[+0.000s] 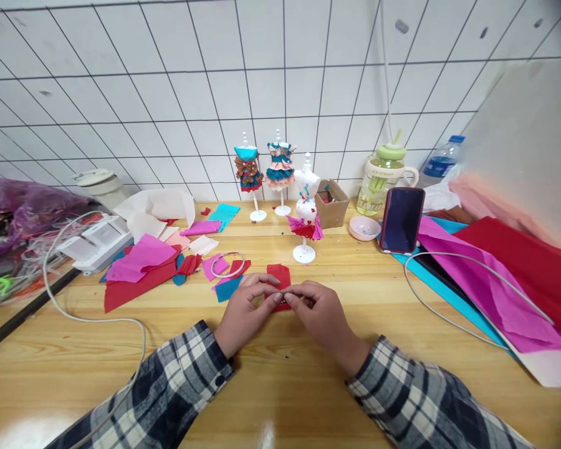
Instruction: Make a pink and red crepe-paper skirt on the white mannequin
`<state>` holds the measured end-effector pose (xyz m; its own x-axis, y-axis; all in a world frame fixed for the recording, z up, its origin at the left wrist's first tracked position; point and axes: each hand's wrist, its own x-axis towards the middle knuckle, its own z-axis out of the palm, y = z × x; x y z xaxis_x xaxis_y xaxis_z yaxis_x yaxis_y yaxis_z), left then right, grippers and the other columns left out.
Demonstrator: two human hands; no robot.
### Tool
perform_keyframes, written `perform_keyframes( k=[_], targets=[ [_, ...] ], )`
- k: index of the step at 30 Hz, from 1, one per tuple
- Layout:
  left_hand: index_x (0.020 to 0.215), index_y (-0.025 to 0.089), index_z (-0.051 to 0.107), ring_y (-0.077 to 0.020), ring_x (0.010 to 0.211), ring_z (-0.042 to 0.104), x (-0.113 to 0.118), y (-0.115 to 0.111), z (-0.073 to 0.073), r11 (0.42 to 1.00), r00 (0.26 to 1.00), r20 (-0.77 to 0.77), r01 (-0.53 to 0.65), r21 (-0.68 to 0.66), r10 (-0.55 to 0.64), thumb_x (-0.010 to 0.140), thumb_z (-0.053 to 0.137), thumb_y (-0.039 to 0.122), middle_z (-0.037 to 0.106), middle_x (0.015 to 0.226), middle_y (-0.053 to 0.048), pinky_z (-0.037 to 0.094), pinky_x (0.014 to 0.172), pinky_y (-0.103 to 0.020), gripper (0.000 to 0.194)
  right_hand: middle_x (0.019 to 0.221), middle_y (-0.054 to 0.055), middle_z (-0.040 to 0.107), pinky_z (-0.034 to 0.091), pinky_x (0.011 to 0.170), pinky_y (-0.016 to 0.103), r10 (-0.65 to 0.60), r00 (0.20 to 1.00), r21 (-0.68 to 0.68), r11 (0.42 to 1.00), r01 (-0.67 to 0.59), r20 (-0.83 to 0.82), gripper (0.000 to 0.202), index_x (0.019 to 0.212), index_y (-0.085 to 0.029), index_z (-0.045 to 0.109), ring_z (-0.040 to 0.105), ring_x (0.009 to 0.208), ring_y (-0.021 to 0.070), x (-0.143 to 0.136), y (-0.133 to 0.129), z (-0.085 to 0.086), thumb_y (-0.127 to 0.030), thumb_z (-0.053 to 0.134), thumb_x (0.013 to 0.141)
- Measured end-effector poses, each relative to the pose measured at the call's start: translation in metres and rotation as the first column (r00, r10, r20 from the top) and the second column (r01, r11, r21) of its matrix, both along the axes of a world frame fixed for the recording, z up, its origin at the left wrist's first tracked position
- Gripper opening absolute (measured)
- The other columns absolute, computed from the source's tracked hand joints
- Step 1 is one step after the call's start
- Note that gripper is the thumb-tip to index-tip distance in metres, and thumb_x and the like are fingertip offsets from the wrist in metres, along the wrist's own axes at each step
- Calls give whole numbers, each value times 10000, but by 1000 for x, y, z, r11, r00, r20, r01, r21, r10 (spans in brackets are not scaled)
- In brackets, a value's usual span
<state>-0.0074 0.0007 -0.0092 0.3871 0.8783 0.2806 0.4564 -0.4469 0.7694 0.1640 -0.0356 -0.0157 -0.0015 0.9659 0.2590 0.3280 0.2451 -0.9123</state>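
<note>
My left hand point(254, 307) and my right hand point(316, 312) meet over the middle of the table, with thumbs and fingertips pinched together. Between the fingertips is something tiny, mostly hidden and too small to name. A piece of red crepe paper point(278, 273) lies under the fingers, and I cannot tell whether they touch it. Just beyond the hands stands a small white dress form point(307, 187) with a pink and red ruffle round its base. Left of my left hand are a silver ring point(227, 264) and a blue paper piece point(229, 289).
Two dressed mini dress forms point(248, 171) point(280, 167) stand near the wall, by a cardboard box point(333, 206). A pink bowl point(364, 228), a phone point(402, 219) and a drink jug point(386, 178) stand right. Paper sheets point(143, 268) and a white cable point(93, 320) lie left.
</note>
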Motion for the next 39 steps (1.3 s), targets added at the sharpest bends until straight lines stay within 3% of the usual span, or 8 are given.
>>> perform_keyframes(
  k=[7, 13, 20, 24, 32, 39],
  targets=[
    [760, 177, 669, -192, 893, 614, -1, 3, -2, 1000, 998, 56, -5, 16, 4, 794, 559, 195, 661, 887, -58, 476, 862, -350, 117, 765, 23, 675, 420, 605, 244, 86, 991, 145, 984, -101, 106, 250, 1027, -240, 736, 538, 633, 123, 1, -4, -2, -189, 561, 857],
    [771, 168, 700, -193, 878, 625, -2, 6, -5, 1000, 998, 65, -10, 8, 9, 763, 546, 194, 676, 893, -70, 487, 851, -346, 156, 814, 28, 686, 439, 659, 253, 93, 983, 168, 979, -119, 159, 261, 1055, -244, 723, 576, 704, 136, 3, -1, -3, -185, 543, 876],
    [705, 180, 714, -169, 832, 624, -7, 7, -9, 998, 992, 119, -26, -62, 33, 746, 482, 124, 668, 841, -48, 493, 810, -311, 243, 745, 8, 638, 400, 586, 233, 72, 978, 172, 979, -106, 194, 260, 1055, -259, 722, 534, 629, 120, 4, -1, -4, -190, 550, 872],
    [843, 185, 735, -192, 908, 615, -7, 5, -5, 997, 991, 126, 43, -68, -34, 786, 531, 166, 664, 929, -61, 482, 845, -337, 212, 704, -4, 632, 400, 587, 235, 28, 971, 179, 981, -72, 238, 256, 1065, -250, 709, 534, 611, 123, 7, -1, -4, -199, 583, 848],
    [980, 243, 724, -210, 979, 570, -1, -3, 4, 992, 990, -58, 127, 16, -125, 832, 600, 215, 649, 1019, -48, 429, 894, -364, 195, 772, -2, 683, 421, 649, 238, -94, 917, 239, 971, -1, 387, 137, 944, -248, 708, 608, 700, 135, 11, 0, -3, -249, 606, 853],
    [1104, 240, 678, -233, 1080, 530, -3, -4, 4, 980, 982, 10, 189, -63, -189, 842, 579, 235, 602, 1124, -69, 409, 965, -390, 280, 804, 9, 692, 413, 655, 237, -114, 866, 269, 963, -24, 486, 182, 1019, -251, 689, 622, 736, 142, 13, -1, 0, -269, 570, 883]
  ],
)
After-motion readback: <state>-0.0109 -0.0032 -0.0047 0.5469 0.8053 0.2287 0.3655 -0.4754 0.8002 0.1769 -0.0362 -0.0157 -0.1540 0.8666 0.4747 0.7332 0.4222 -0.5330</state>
